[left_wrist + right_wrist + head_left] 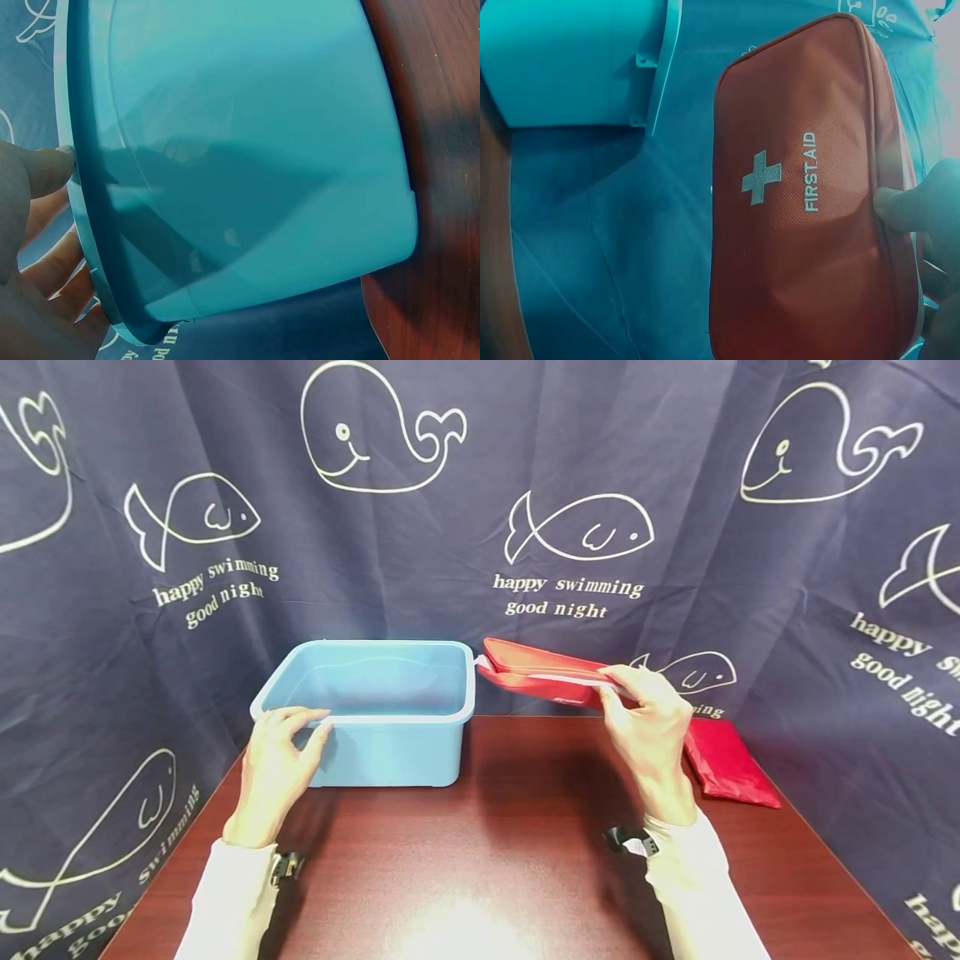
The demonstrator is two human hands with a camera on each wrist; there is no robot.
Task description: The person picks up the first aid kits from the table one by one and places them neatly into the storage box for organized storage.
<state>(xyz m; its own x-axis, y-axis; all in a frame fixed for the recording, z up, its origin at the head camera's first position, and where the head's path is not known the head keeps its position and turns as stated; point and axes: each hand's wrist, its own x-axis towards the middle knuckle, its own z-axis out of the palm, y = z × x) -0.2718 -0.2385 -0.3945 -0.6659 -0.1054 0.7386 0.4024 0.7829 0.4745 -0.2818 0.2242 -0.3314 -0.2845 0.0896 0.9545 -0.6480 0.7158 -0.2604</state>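
Note:
A red first aid pouch [795,247], marked with a white cross and lettering, is gripped at its zipped edge by my right hand [648,718]. The thumb lies on the front face and the other fingers are behind. In the head view the pouch is held up above the table, its far end close to the right rim of a light blue plastic bin [390,752]. My left hand [281,768] holds the front rim of the bin near its left corner, thumb outside and fingers over the edge. The open-topped bin stands upright at the back of the table.
A flat red packet [731,764] lies at the right edge of the brown wooden table [465,860]. A dark blue curtain [465,543] with white whales and fish hangs close behind and along both sides.

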